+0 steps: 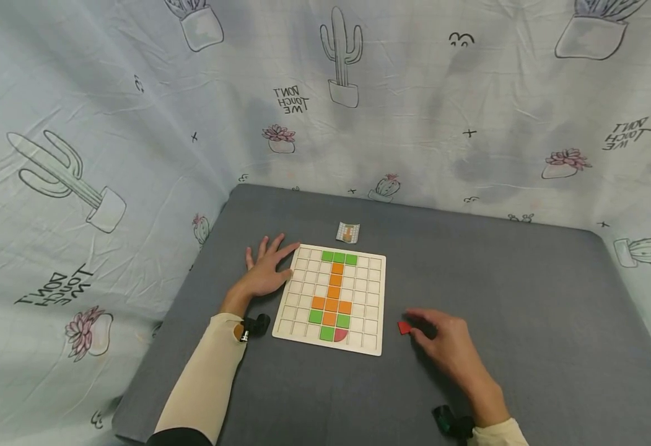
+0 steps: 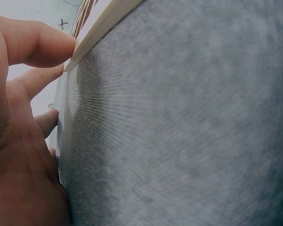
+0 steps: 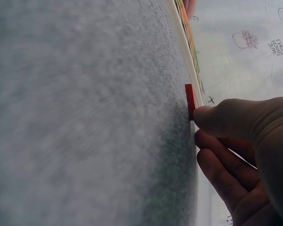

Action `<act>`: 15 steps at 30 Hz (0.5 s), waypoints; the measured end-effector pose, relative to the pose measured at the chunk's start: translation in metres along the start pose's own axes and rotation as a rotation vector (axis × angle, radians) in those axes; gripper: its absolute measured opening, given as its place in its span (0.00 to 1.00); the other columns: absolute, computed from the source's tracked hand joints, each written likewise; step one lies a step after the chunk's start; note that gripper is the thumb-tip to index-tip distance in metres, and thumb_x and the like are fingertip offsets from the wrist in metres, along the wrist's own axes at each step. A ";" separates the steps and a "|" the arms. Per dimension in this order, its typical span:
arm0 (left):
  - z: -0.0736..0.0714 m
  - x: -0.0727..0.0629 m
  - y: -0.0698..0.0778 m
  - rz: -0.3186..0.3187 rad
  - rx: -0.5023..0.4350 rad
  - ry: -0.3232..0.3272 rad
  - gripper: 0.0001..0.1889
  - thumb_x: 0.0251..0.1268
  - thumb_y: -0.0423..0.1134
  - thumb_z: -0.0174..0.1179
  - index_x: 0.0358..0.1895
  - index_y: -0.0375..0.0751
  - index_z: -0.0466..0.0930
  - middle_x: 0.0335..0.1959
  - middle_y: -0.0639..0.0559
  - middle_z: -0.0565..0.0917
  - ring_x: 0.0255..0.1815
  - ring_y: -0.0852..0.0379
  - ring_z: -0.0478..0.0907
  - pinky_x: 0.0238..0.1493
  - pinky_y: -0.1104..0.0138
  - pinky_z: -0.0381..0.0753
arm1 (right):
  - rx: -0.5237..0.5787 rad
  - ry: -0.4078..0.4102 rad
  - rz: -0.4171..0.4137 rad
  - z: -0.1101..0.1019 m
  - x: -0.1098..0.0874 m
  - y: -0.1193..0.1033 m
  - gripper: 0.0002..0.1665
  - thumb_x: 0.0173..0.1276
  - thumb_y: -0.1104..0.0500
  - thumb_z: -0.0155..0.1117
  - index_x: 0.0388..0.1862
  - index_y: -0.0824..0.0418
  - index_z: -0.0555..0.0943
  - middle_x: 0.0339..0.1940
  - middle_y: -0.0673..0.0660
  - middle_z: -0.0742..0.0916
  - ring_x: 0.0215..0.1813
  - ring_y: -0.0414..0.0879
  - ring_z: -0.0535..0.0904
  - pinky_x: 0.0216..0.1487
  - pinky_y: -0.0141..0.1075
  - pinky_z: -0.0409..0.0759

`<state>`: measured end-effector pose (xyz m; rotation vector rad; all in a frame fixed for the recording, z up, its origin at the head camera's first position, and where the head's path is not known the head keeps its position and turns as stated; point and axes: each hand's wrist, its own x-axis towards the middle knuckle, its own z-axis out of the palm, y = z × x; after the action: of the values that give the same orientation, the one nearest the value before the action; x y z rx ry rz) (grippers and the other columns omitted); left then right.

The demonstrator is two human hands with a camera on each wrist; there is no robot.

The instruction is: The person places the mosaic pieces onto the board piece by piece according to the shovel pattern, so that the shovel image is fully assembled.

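A white gridded board [image 1: 368, 310] lies flat on the grey table, bearing green, orange and red tiles in its squares. My left hand [image 1: 266, 275] rests at the board's upper left, fingers spread, thumb and index finger touching its edge. The left wrist view shows that thumb [image 2: 47, 44] against the board's side [image 2: 101, 29]. Right of the board, my right hand [image 1: 442, 341] pinches a small red tile [image 1: 404, 327] between thumb and fingers. In the right wrist view the red tile [image 3: 190, 101] is held low, close to the table surface; I cannot tell whether it touches.
Behind the board lies a small card [image 1: 348, 233] printed with a tile pattern. A pale cloth [image 1: 414, 111] with drawn cacti hangs behind and beside the grey table [image 1: 526, 297].
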<state>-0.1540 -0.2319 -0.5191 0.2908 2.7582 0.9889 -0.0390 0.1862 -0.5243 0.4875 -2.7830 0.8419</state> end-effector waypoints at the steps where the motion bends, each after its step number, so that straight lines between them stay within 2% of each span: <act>1: 0.000 0.000 0.000 0.000 0.001 0.000 0.35 0.79 0.39 0.56 0.88 0.52 0.64 0.93 0.39 0.45 0.93 0.31 0.27 0.81 0.29 0.15 | -0.003 0.005 0.003 0.000 0.001 0.000 0.24 0.58 0.71 0.84 0.55 0.65 0.92 0.50 0.60 0.95 0.52 0.58 0.94 0.53 0.56 0.90; 11: 0.001 0.001 -0.002 0.003 -0.001 0.005 0.35 0.80 0.39 0.56 0.88 0.51 0.64 0.93 0.39 0.45 0.93 0.30 0.28 0.81 0.28 0.16 | -0.007 0.112 -0.069 0.010 0.008 -0.003 0.21 0.55 0.71 0.86 0.49 0.65 0.93 0.45 0.60 0.96 0.47 0.57 0.94 0.49 0.55 0.91; 15: 0.001 0.001 -0.002 0.003 -0.002 0.003 0.36 0.80 0.39 0.56 0.88 0.52 0.63 0.93 0.39 0.45 0.93 0.31 0.27 0.81 0.28 0.15 | 0.004 0.100 -0.095 0.012 0.007 -0.006 0.21 0.53 0.69 0.89 0.47 0.64 0.93 0.42 0.57 0.96 0.44 0.52 0.94 0.46 0.51 0.91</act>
<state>-0.1550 -0.2326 -0.5216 0.2928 2.7600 0.9937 -0.0444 0.1733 -0.5291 0.5574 -2.6454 0.8280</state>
